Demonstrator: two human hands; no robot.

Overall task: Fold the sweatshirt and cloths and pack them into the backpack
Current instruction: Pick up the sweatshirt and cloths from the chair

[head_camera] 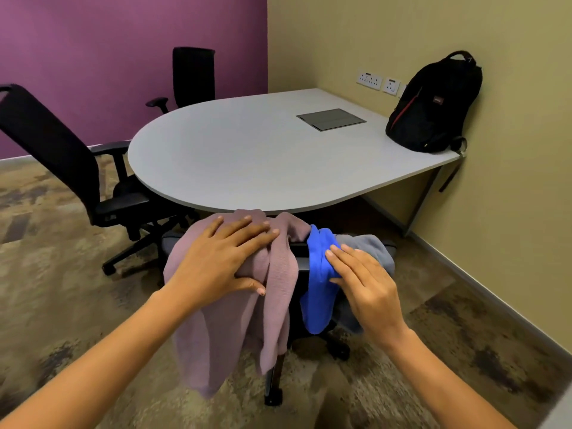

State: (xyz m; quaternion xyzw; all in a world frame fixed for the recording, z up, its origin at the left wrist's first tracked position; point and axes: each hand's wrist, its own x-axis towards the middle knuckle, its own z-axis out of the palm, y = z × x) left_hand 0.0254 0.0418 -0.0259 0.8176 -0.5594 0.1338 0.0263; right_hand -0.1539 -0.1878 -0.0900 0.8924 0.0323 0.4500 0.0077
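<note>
The black fabric backpack (433,103) stands far right, contents hidden. Near, our left hand (216,261) spreads fingers on the draped mauve knit sweatshirt (216,335); our right hand (368,289) presses close-set fingers on the blue cloth (318,298).

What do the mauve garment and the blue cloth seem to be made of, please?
The mauve garment looks like a matte knit, going by its fine ribbed texture. The blue cloth looks like smooth, thin fabric, perhaps cotton or synthetic; no weave shows.

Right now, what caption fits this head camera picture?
Left hand on mauve knit cloth, right hand on blue cloth, black fabric backpack on grey table.
</note>
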